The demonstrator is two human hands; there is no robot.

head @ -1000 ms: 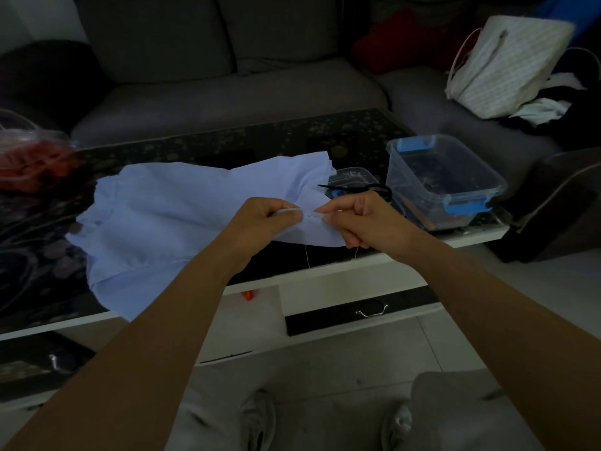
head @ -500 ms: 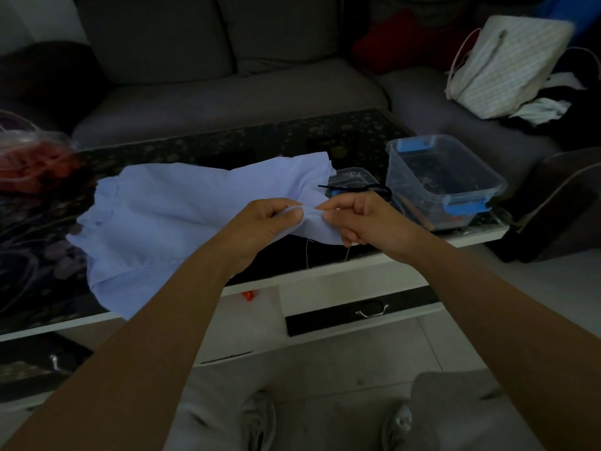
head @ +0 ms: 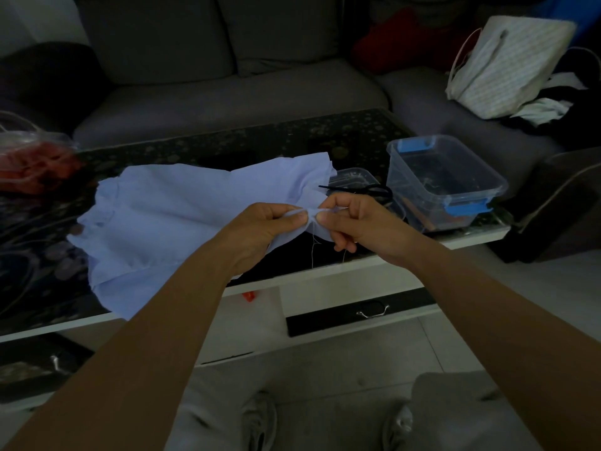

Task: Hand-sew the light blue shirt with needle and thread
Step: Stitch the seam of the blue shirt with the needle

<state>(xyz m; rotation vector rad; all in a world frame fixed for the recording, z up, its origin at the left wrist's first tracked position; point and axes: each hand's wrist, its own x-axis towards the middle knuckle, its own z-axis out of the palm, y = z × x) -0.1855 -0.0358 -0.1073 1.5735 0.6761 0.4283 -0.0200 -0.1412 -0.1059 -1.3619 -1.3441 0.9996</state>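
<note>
— Where is the light blue shirt lying?

— It is sprawling over the dark table, from centre toward nine o'clock. I am judging it light, soft and floppy, so pinching right beside the seam is suiting it.

— And the hands?

— The left hand and right hand are each pinching its near edge, thumbs almost touching. Loose thread is dangling toward six o'clock. I cannot make out the needle, and no writing is showing.

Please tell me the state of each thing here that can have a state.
Light blue shirt: spread on table, near edge lifted.
Left hand: pinches the shirt edge.
Right hand: pinches the shirt edge.
Thread: hangs loose below the pinch.
Clear box: open, no lid.
Scissors: lying closed.
Drawer: shut.
</note>
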